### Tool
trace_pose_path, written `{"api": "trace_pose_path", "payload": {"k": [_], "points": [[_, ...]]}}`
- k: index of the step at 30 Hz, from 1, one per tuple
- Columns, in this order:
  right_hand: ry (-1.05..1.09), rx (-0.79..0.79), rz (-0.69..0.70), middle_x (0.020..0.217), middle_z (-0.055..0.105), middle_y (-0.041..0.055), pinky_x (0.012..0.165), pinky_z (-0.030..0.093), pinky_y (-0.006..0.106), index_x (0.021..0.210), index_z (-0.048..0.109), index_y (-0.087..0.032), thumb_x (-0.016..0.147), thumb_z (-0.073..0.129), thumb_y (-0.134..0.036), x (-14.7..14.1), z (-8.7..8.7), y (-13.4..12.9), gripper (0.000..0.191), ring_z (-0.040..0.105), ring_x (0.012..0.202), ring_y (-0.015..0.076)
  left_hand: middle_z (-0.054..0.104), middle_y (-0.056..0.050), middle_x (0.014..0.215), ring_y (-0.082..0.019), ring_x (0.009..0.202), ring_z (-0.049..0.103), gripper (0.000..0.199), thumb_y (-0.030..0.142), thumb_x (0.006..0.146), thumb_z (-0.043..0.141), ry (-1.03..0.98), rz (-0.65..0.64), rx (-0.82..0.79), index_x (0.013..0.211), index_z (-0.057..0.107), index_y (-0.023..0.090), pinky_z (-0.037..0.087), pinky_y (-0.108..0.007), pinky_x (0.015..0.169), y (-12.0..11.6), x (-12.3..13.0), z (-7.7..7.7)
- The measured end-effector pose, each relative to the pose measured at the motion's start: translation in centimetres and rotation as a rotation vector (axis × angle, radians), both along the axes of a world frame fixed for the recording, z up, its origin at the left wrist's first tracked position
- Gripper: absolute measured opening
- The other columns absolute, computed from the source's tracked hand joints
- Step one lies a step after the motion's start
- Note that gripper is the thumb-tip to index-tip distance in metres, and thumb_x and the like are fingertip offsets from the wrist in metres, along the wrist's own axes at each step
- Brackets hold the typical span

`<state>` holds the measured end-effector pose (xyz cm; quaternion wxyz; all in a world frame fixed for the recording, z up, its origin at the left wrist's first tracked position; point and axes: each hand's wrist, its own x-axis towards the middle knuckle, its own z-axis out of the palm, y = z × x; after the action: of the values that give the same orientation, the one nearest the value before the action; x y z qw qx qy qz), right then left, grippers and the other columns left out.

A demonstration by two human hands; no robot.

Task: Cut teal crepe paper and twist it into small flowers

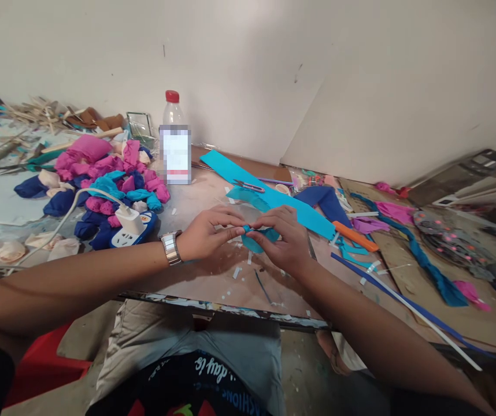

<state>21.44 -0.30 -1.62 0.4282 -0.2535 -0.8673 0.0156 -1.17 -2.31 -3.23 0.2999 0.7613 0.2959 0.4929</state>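
A small piece of turquoise fabric is pinched between my two hands over the near middle of the table. My left hand, with a metal watch on the wrist, grips its gathered left end between thumb and fingertips. From the other side my right hand pinches the same piece, thumb below and fingers above. Just beyond the hands lie a long turquoise fabric strip and thread snips resting on it. Another teal fabric piece is beside the snips. An orange-handled cutter sits to the right.
Left of my hands are a heap of pink, blue and turquoise fabric pieces and a power strip with a white charger. A red-capped bottle stands behind a phone. At right, cardboard bears a teal fabric strip.
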Motion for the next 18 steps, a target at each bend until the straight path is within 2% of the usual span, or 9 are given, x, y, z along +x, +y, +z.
{"api": "trace_pose_path", "payload": {"k": [5,11,18], "points": [[-0.026,0.067,0.033,0.095,0.076,0.0034,0.088,0.044,0.042,0.116,0.075,-0.030,0.100,0.069,-0.036,0.18,-0.20,0.22,0.018,0.068,0.086,0.0198,0.079,-0.009,0.106,-0.020,0.101,0.071,0.022,0.037,0.099,0.067,-0.015,-0.020,-0.041,0.100,0.082,0.021,0.057,-0.036,0.090,-0.04,0.12,-0.09],[-0.034,0.046,0.053,0.094,0.074,0.0042,0.086,0.044,0.042,0.107,0.075,-0.027,0.101,0.067,-0.035,0.13,-0.10,0.17,0.013,0.068,0.086,0.0197,0.078,-0.009,0.104,-0.019,0.093,0.070,0.025,0.039,0.098,0.069,-0.036,-0.056,-0.192,0.105,0.080,0.018,0.055,-0.033,0.082,-0.01,0.16,-0.31],[0.007,0.019,0.042,0.098,0.075,0.0053,0.089,0.046,0.041,0.106,0.068,-0.025,0.102,0.065,-0.034,0.04,-0.21,0.07,0.010,0.069,0.094,0.0223,0.076,-0.006,0.097,-0.016,0.085,0.065,0.029,0.036,0.089,0.077,0.000,-0.021,-0.251,0.110,0.075,0.016,0.050,-0.029,0.075,-0.37,0.33,-0.21]]}}
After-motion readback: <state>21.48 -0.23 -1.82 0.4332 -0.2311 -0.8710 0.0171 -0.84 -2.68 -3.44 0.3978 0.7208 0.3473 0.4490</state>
